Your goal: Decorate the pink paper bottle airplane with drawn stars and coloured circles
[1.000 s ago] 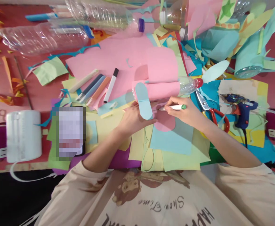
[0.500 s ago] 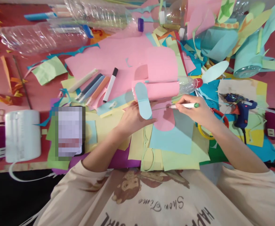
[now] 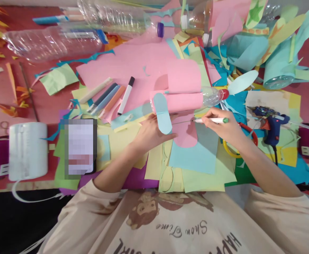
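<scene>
A clear plastic bottle (image 3: 210, 96) with a red cap lies on its side, wrapped in pink paper (image 3: 182, 101). Pink paper wings stick out on both sides, and a rounded light blue paper strip (image 3: 163, 120) crosses its left end. My left hand (image 3: 153, 134) lies flat at that end, thumb stretched out over the near pink wing (image 3: 186, 135); the blue strip partly hides its fingers. Pinched in my right hand (image 3: 220, 123) is a white marker (image 3: 212, 120) with a green end. Its tip meets the near wing at the end of a thin dark line.
Several markers (image 3: 108, 98) lie left of the bottle. A phone (image 3: 82, 146) and a white box (image 3: 28, 151) sit farther left. Right are scissors (image 3: 253, 135) with red and yellow handles and a blue glue gun (image 3: 274, 128). Plastic bottles (image 3: 56, 42) and paper scraps lie behind.
My right hand has moved slightly right with the marker, and the dark line on the near wing is a little longer. My left hand stays in place. The view has shifted slightly.
</scene>
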Available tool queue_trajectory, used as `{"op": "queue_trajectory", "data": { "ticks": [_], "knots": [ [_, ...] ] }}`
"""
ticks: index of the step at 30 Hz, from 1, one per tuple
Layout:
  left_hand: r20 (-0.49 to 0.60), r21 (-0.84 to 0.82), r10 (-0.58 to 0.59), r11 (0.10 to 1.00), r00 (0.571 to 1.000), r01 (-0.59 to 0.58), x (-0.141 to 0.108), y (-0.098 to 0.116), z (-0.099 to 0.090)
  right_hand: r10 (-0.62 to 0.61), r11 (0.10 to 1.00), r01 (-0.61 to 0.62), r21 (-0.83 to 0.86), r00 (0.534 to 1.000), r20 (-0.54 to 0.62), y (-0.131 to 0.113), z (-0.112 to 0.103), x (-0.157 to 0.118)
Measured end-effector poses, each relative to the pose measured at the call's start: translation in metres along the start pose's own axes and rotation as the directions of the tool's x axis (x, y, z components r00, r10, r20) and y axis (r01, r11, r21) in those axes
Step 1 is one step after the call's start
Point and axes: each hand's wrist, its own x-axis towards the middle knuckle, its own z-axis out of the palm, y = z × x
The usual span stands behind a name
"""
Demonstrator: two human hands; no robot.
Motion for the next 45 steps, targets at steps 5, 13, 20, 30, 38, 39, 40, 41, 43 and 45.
{"op": "queue_trajectory", "data": {
  "ticks": [5,13,20,30,38,39,40,41,43,45],
  "knots": [
    [-0.004,-0.003,0.005,1.000,1.000,-0.005,-0.001,0.000,-0.001,-0.014,1.000,0.013,-0.024,1.000,-0.020,0.001,0.000,-0.001],
    [-0.007,-0.006,-0.028,1.000,1.000,0.028,-0.002,0.000,-0.001,-0.029,0.983,0.074,0.169,0.967,-0.254,0.003,-0.002,-0.012],
    [0.017,-0.029,-0.059,0.998,0.998,0.060,-0.001,0.002,-0.003,0.035,0.970,-0.002,0.241,0.991,-0.131,0.015,0.015,-0.011],
    [0.036,0.015,-0.070,0.997,0.997,0.069,-0.001,0.000,-0.002,0.017,0.983,0.007,0.181,0.991,-0.131,0.021,0.019,-0.009],
    [0.033,-0.005,-0.052,0.999,0.998,0.052,-0.002,-0.001,-0.002,-0.005,0.994,0.019,0.111,0.992,-0.127,0.024,0.023,-0.010],
    [0.033,-0.006,-0.053,0.999,0.998,0.054,-0.002,-0.001,-0.002,-0.009,0.994,0.023,0.103,0.992,-0.128,0.023,0.023,-0.010],
    [0.036,-0.007,-0.054,0.998,0.998,0.055,-0.002,-0.001,-0.002,-0.013,0.995,0.025,0.093,0.992,-0.127,0.022,0.024,-0.011],
    [0.039,-0.008,-0.056,0.998,0.998,0.056,-0.002,0.000,-0.002,-0.016,0.996,0.026,0.080,0.992,-0.123,0.021,0.024,-0.011],
    [0.046,-0.009,-0.058,0.998,0.997,0.058,-0.002,0.000,-0.003,-0.032,0.998,0.038,0.047,0.993,-0.111,0.019,0.024,-0.013],
    [0.046,-0.012,-0.061,0.998,0.997,0.061,-0.002,0.001,-0.003,-0.058,0.998,0.059,0.007,0.994,-0.096,0.018,0.024,-0.015]
  ]
}}
